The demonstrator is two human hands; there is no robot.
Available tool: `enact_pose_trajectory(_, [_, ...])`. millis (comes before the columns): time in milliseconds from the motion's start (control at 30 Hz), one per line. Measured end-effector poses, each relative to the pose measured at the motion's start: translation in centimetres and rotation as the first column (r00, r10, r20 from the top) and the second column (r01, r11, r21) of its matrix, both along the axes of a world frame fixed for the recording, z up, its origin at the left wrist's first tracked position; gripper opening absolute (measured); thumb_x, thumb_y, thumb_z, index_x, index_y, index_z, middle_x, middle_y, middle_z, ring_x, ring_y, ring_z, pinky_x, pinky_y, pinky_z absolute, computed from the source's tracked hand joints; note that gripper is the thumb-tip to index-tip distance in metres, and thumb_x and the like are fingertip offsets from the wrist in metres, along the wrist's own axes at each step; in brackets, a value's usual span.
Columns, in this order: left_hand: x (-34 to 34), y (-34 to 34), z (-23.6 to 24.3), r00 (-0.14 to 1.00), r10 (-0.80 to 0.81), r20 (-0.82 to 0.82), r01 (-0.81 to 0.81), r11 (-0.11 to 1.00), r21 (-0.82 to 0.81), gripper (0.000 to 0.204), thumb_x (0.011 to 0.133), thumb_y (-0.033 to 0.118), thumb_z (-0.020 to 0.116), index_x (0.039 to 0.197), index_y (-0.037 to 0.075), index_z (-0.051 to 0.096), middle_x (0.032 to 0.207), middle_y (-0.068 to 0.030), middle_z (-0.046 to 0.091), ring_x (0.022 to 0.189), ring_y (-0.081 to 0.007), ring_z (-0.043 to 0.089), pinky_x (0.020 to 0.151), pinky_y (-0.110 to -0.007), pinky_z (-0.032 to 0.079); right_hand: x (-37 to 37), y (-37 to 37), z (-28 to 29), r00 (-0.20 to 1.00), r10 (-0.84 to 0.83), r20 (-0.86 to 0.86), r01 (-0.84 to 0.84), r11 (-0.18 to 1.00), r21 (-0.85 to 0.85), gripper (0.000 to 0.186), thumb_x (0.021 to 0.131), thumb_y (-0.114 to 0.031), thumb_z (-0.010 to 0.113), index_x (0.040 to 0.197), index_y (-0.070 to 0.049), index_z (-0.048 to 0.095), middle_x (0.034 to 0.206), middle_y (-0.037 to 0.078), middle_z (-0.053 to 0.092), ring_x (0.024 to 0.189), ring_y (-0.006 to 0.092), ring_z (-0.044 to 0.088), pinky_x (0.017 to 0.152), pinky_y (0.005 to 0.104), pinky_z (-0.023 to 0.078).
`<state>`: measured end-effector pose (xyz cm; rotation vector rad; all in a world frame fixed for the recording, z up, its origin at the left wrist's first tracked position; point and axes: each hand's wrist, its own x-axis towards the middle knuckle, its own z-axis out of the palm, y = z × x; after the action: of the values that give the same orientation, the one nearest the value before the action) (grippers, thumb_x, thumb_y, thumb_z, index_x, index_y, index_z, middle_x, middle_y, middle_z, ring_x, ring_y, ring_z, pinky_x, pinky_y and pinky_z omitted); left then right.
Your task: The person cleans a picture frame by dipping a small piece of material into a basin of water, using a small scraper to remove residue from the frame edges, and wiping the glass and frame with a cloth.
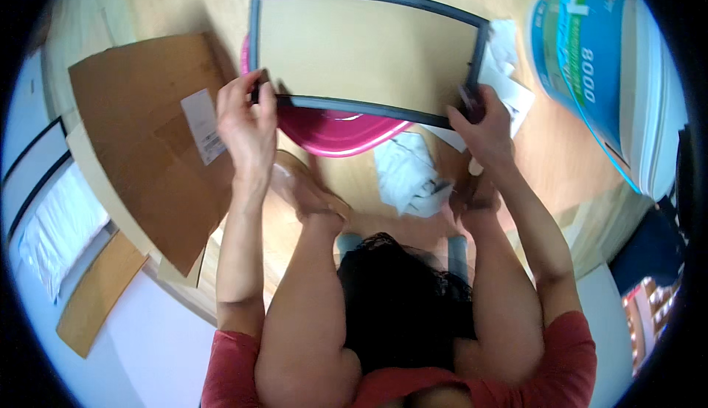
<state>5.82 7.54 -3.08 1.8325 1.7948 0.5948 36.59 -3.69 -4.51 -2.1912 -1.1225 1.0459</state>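
Both hands up at a dark-framed rectangular panel [365,52], held in the air over a pink basin [335,131]; left hand [247,124] closed on the lower left corner of the frame, thumb and fingers pinching the dark edge; right hand [483,124] closed on the lower right corner, fingers wrapped around the edge there; panel face shows plain tan, and whether that is a clear pane with the floor behind it or an opaque surface cannot be told. Panel's long axis runs left to right across the view, the right end sitting a little lower than the left; its face is turned toward the camera, lower long edge nearest the person, upper long edge away over the far rim of the basin. As to progress, judged from this view alone: the panel is lifted and clear of the basin, not set down anywhere; crumpled white cloths [409,172] lie on the wooden floor just below the basin, untouched by either hand; flattened brown cardboard [147,142] lies to the left, a large blue and white bucket [590,61] to the right; no wetness or dirt readable on the panel.
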Motion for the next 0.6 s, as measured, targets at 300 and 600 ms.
enact_pose_trajectory(300, [0.2,1.5,-0.7,0.992,0.034,-0.121,-0.028,0.998,0.052,0.029,0.087,0.014,0.065,0.112,-0.001,0.065,0.100,-0.0117,0.058,0.087,-0.0192,0.060,0.079,-0.032,0.050,-1.2,0.3,-0.7,0.989,-0.051,-0.136,0.055,0.998,0.025,0.031,0.079,-0.013,0.068,0.101,0.005,0.057,0.085,0.016,0.066,0.077,0.0196,0.065,0.071,0.0320,0.051])
enact_pose_trajectory(600, [1.0,2.6,-0.8,0.988,0.135,0.072,-0.132,0.990,-0.045,0.026,0.086,0.012,0.066,0.110,0.002,0.067,0.094,-0.0096,0.060,0.082,-0.0169,0.059,0.076,-0.030,0.050,-1.0,-0.1,-1.3,0.988,-0.032,-0.151,0.040,0.998,0.051,0.028,0.081,-0.011,0.068,0.103,0.004,0.058,0.085,0.013,0.067,0.078,0.0176,0.065,0.072,0.0304,0.052])
